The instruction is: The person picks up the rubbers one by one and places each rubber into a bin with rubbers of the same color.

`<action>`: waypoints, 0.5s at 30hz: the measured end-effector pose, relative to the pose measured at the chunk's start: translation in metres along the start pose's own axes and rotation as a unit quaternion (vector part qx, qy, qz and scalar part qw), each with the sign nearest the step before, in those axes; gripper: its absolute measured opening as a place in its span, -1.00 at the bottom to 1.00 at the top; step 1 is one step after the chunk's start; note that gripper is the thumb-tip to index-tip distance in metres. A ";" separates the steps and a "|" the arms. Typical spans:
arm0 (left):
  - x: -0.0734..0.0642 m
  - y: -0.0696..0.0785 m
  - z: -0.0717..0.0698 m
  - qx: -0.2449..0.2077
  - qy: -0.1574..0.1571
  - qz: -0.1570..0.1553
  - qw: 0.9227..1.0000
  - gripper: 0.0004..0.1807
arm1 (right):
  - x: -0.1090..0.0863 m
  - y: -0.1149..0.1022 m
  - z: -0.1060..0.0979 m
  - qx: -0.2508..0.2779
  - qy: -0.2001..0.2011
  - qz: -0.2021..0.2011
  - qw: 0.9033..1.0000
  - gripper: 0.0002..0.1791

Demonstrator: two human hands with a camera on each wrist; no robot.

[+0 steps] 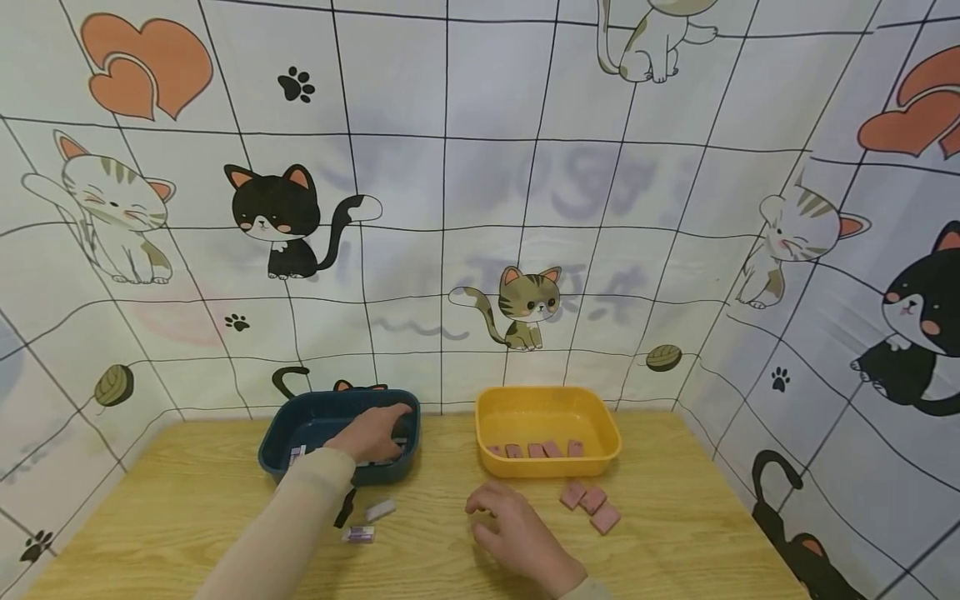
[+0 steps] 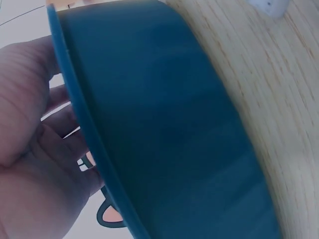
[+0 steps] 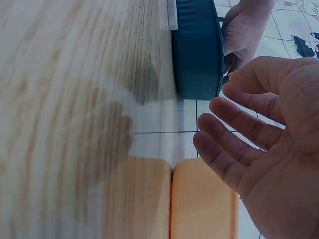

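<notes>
My left hand (image 1: 372,433) reaches over the near rim into the dark blue bin (image 1: 339,402), thumb and forefinger spread apart. Small white-and-purple pieces (image 1: 297,453) lie inside around it. In the left wrist view the bin wall (image 2: 159,119) hides the fingertips. My right hand (image 1: 516,527) hovers close over the table in front of the yellow bin (image 1: 547,468), fingers loosely bent and holding nothing. The right wrist view shows those fingers (image 3: 234,134) spread, with empty space around them. Nearest to it on the right are several pink square pieces (image 1: 592,500).
Several more pink pieces (image 1: 536,451) lie in the yellow bin. Before the blue bin lie a white block (image 1: 381,509), a white-and-purple block (image 1: 358,534) and a black strip (image 1: 345,508). A cat-print curtain (image 1: 442,192) closes in the wooden table (image 1: 435,558) behind and at the sides.
</notes>
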State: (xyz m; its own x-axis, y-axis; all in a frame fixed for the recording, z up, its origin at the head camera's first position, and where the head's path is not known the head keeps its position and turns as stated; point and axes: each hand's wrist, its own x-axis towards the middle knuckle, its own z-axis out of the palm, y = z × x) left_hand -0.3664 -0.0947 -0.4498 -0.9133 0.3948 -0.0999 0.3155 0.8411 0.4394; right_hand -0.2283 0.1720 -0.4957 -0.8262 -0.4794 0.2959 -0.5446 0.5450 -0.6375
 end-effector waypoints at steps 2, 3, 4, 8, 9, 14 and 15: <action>-0.003 -0.001 -0.002 -0.011 0.002 0.002 1.000 -0.27 | 0.000 0.000 0.000 0.002 -0.001 0.003 1.000 -0.87; -0.005 -0.002 -0.002 -0.016 0.005 0.003 1.000 -0.29 | 0.001 0.000 0.000 0.003 -0.001 0.004 1.000 -0.87; -0.007 -0.002 -0.003 -0.019 0.010 0.004 1.000 -0.30 | 0.001 -0.001 0.000 0.002 -0.001 0.006 1.000 -0.87; -0.016 -0.003 -0.007 -0.025 0.035 0.016 0.999 -0.37 | 0.002 -0.001 0.000 0.002 -0.003 0.012 1.000 -0.86; -0.018 -0.004 -0.008 -0.026 0.041 0.017 0.999 -0.38 | 0.002 -0.002 0.000 0.001 -0.003 0.014 1.000 -0.86; -0.033 -0.002 -0.011 -0.019 0.067 0.034 0.997 -0.41 | 0.002 -0.002 -0.001 0.004 0.001 0.010 1.000 -0.83; -0.036 -0.001 -0.010 -0.018 0.072 0.035 0.997 -0.42 | 0.002 -0.001 -0.001 0.003 0.003 0.007 1.000 -0.83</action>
State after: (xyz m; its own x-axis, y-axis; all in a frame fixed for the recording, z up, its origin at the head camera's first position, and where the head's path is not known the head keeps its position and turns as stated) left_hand -0.3365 -0.1140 -0.4375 -0.9175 0.3933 0.0594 0.3729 0.7986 0.4724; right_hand -0.2296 0.1705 -0.4935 -0.8343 -0.4676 0.2920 -0.5326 0.5469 -0.6459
